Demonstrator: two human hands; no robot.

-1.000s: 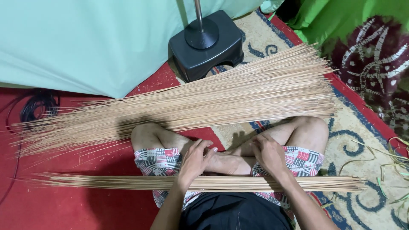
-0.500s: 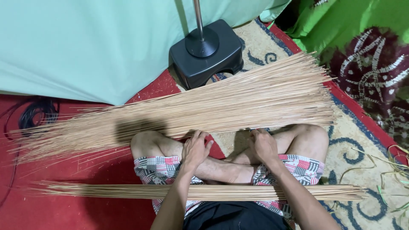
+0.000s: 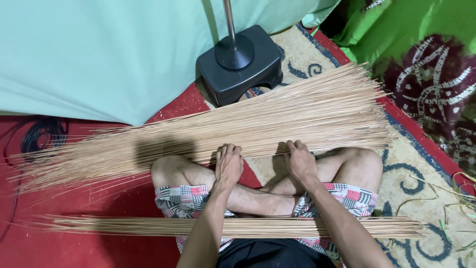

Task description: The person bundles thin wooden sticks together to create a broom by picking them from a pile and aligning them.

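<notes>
A big pile of long thin tan sticks (image 3: 258,124) lies across the floor in front of my crossed legs. My left hand (image 3: 228,166) rests palm down on the pile's near edge, fingers curled onto the sticks. My right hand (image 3: 299,163) touches the same edge a little to the right, its fingers bent around a few sticks. A smaller, neat bundle of the same sticks (image 3: 238,227) lies across my lap, under both forearms.
A black fan base with a metal pole (image 3: 238,62) stands behind the pile. A pale green cloth (image 3: 99,54) hangs at the left, a black cable (image 3: 37,136) on the red mat. Patterned carpet and loose strips (image 3: 446,198) lie at the right.
Both hands have moved forward from the lap bundle to the near edge of the big pile. The view has shifted slightly forward.
</notes>
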